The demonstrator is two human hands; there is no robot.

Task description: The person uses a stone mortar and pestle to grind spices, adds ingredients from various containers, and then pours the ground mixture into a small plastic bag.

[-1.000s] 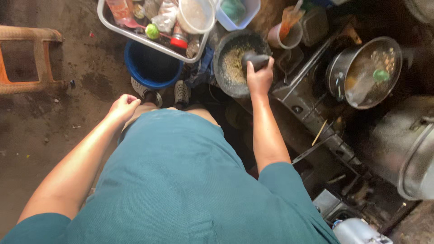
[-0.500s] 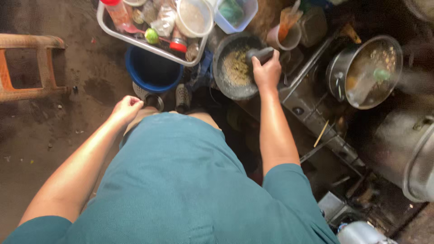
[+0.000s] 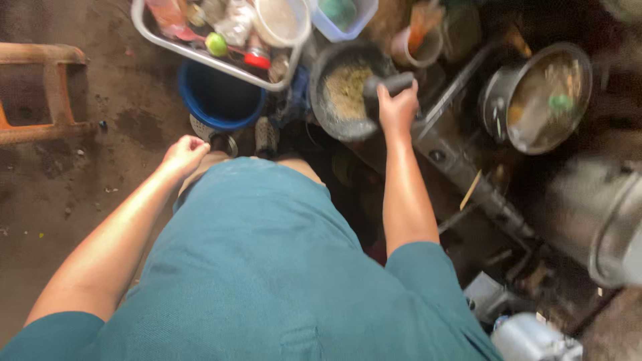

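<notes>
Right hand (image 3: 398, 107) round dark pestle (image 3: 388, 85) — long axis level, over mortar (image 3: 344, 90).

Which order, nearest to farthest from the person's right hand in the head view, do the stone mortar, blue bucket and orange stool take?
Measured from the right hand, which grips the pestle:
1. Stone mortar: right beside the hand, just to its left in the picture.
2. Blue bucket: farther left, under the tray.
3. Orange stool: at the far left edge.
</notes>
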